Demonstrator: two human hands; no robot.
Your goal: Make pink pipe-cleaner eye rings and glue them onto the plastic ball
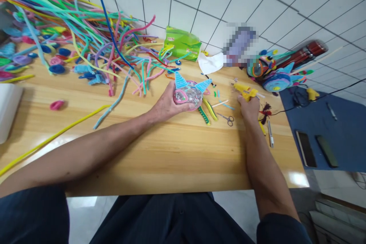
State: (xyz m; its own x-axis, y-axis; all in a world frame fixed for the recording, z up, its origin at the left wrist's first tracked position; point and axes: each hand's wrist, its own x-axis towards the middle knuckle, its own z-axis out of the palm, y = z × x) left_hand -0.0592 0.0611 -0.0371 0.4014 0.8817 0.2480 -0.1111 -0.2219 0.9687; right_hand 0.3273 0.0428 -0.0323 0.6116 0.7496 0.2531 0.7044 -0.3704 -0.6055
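My left hand (166,105) grips a small craft figure (191,92) with a clear glittery body, pink trim and two blue pointed ears, resting on the wooden table (171,152). My right hand (249,107) is closed around a yellow glue gun (246,90), its nozzle pointing left toward the figure, a short gap between them. Small scissors (228,119) lie on the table between my two hands, beside green and yellow pipe-cleaner pieces (208,110).
A big heap of coloured pipe cleaners (85,34) covers the table's far left. A green bag (180,42), white paper (211,63) and a finished colourful figure (274,72) sit at the back. A blue mat (337,129) with two phones (305,148) lies on the right.
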